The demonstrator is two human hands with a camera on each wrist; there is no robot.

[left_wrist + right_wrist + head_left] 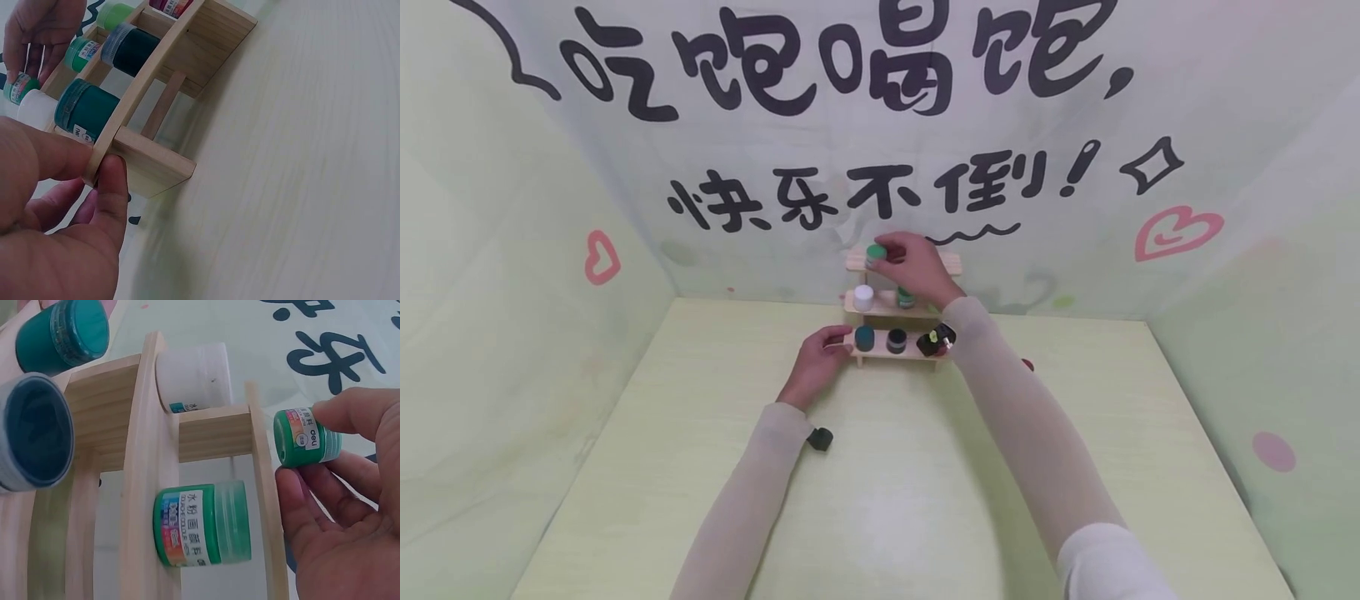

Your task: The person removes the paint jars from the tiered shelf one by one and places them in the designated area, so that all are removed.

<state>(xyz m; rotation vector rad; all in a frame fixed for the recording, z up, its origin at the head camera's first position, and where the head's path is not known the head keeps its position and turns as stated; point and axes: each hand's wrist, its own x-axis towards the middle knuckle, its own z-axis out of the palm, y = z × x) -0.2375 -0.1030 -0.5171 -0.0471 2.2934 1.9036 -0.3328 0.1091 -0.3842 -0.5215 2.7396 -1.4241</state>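
Note:
A small three-tier wooden rack (953,263) stands against the back wall, holding several paint jars. My right hand (917,268) grips a green paint jar (304,437) by its lid end, its base at the top shelf's left part. With thumb and fingers, my left hand (69,187) pinches the left end of the bottom shelf. On the middle tier sit a white jar (195,378) and a second green jar (200,524). The bottom tier carries a teal jar (87,111) and a dark blue jar (132,49).
Further along the rack in the left wrist view are a light green jar (114,15) and a magenta jar (172,6). A small dark red thing (1027,365) shows beside the right sleeve. Printed cloth walls (1247,333) enclose the pale table (865,517).

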